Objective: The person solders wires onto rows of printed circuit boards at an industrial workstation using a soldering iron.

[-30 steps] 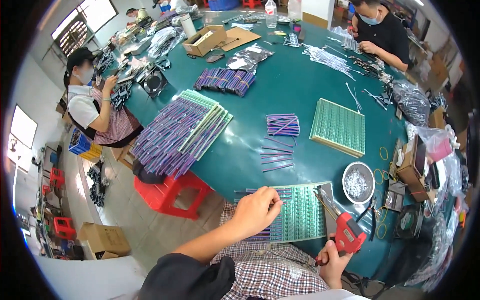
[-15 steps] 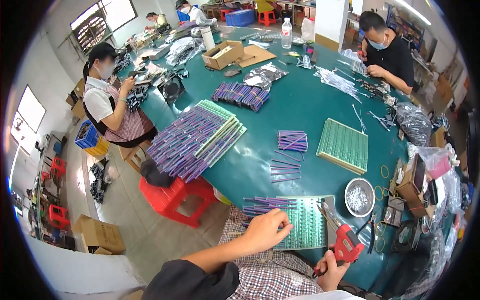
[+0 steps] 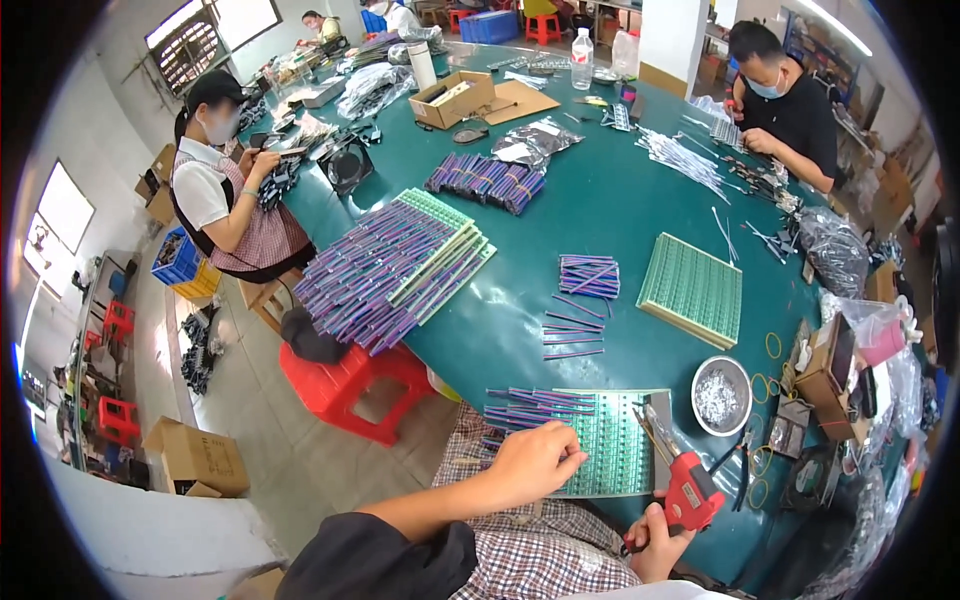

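My right hand (image 3: 660,543) grips a red soldering gun (image 3: 692,494). The gun's thin metal tip slants up and left, by the right edge of a green circuit board panel (image 3: 615,440). Over the panel's lower left part lies my left hand (image 3: 535,464), its fingers curled in and pressed together. Whatever they may pinch is hidden. Purple-and-blue wire pieces (image 3: 530,408) stick out leftward from the panel, just beyond that hand. A metal bowl (image 3: 721,395) of small whitish bits stands to the right of the panel.
Loose wires (image 3: 573,328) and a wire bundle (image 3: 588,276) lie beyond the panel. Stacked bare panels (image 3: 690,288) sit farther right, wired panels (image 3: 385,265) to the left. Pliers (image 3: 738,468) and rubber bands (image 3: 762,460) lie at right. A red stool (image 3: 350,395) stands by the table. Co-workers sit around.
The whole view has shifted slightly. My hands and the soldering gun stay almost in place. The co-worker at left has moved their hands and head a little.
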A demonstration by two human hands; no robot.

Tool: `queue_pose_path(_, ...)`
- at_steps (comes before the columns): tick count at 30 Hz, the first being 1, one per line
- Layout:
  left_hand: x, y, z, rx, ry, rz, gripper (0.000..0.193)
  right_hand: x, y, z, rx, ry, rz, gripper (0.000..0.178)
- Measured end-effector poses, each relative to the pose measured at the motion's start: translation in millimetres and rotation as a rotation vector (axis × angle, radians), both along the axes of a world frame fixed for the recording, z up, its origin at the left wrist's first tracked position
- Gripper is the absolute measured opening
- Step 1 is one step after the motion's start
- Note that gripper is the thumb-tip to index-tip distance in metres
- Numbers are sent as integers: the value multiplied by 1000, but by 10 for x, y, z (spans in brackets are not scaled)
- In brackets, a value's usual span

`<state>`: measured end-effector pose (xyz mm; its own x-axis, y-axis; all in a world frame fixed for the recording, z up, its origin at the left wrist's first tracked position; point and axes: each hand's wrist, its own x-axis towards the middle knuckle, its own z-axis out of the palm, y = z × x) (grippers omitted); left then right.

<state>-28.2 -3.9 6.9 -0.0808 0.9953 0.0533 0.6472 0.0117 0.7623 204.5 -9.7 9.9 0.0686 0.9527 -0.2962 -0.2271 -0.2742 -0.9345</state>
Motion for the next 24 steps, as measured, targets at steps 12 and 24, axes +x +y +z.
queue_pose_path(12,63,47,18,-9,78,60,23,141,-162,16,-44,-68,-15,28)
queue_pose_path(24,-108,553,104,-36,199,20,19,142,-18,240,-77,-239,154,30)
